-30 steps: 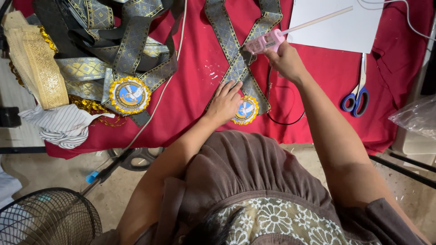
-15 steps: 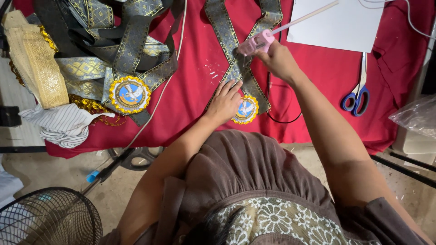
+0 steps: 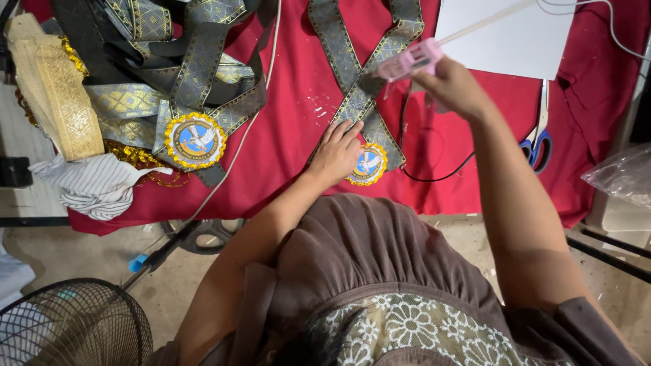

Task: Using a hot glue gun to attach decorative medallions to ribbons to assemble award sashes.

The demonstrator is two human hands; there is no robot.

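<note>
Head view looks straight down on a red cloth (image 3: 285, 142) spread over a table, where a grey-and-gold patterned sash (image 3: 359, 81) lies crossed in an X. The left hand (image 3: 337, 150) rests flat on the lower part of that sash, fingers stretched out and slightly spread, fingertips on the crossing bands, with the thumb side just beside the round gold-rimmed badge (image 3: 367, 165) at the sash's bottom end. The right hand (image 3: 453, 87) is raised above the cloth, its fingers curled and clamped around a pink glue gun (image 3: 409, 62), whose nozzle end sits over the upper right band of the sash; a pale glue stick (image 3: 483, 24) juts from its back across a white sheet of paper (image 3: 515, 41). A black cord (image 3: 434, 177) loops on the cloth below the gun. Blue-handled scissors (image 3: 540, 139) lie right of the forearm. Further left, well apart, more sashes are heaped with a second, larger badge (image 3: 195, 140), beside a folded gold band (image 3: 54, 88) and a striped cloth (image 3: 95, 186).
</note>
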